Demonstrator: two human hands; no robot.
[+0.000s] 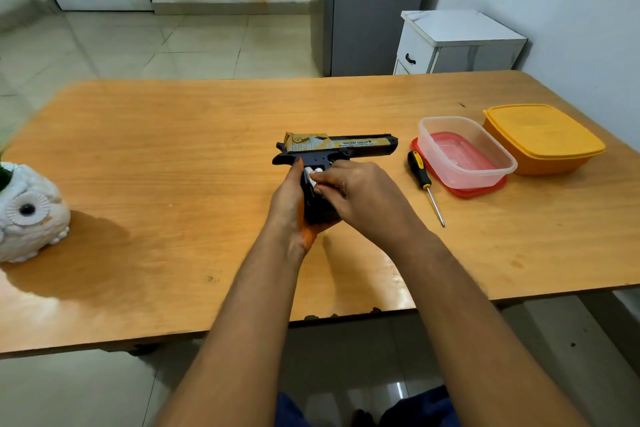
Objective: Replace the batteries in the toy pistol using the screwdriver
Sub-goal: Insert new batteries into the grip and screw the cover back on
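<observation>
We count one toy pistol [337, 147] near the middle of the wooden surface [173, 135], black with a gold slide, its barrel pointing toward our right and its grip turned toward us. Our left hand [289, 204] wraps the grip from the left side, fingers curled under and around it, thumb lying along its near edge. Our right hand [360, 194] comes in from the right, its thumb and fingertips pinching a white battery [312, 180] at the open grip. A second white shape shows just beside it in the compartment; we take it for another battery, but it is too small to be sure.

One screwdriver [425, 185], with a black and yellow handle, lies on the surface just right of our right hand, tip pointing toward us, touched by neither hand.

Beyond it we count two containers: one clear plastic box [465, 152] standing on one red lid [460, 189], and, just beside it to the right, one orange box [542, 139] closed with its own lid.

At the far left edge stands one white owl-shaped pot [29, 211] with a bit of green plant showing above it.

Behind the surface we see one small white cabinet [457, 42] against the wall.
</observation>
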